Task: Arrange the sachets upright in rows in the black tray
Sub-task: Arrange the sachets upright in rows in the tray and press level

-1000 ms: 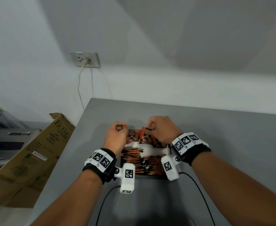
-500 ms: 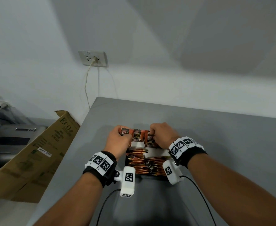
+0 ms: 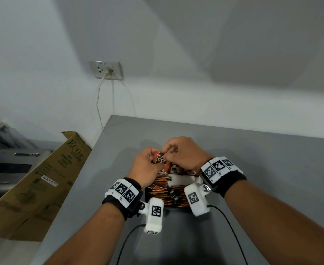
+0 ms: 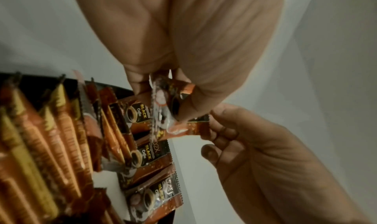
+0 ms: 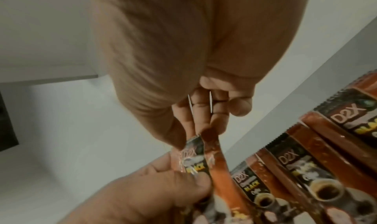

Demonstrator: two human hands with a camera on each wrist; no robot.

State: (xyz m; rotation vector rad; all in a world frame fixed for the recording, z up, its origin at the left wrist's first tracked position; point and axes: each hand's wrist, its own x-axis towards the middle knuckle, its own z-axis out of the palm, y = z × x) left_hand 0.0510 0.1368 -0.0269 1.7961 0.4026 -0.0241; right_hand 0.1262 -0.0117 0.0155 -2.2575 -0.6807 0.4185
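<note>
Both hands over far end of tray (image 3: 178,206) on grey table (image 3: 272,169). Left hand (image 3: 144,166) curled round lower part of one sachet (image 3: 161,159), thumb and fingers pinching it. Right hand (image 3: 184,152) pinching same sachet by top edge, fingers (image 5: 200,113) bent tight. Sachet lifted above tray, held near upright, between the hands. Other sachets (image 5: 285,161) standing in row at far end, just beside held one. Thin sticks (image 4: 36,130) packed upright in near part of tray. Cardboard box (image 3: 40,180) left of table; wall socket (image 3: 106,70) above.
</note>
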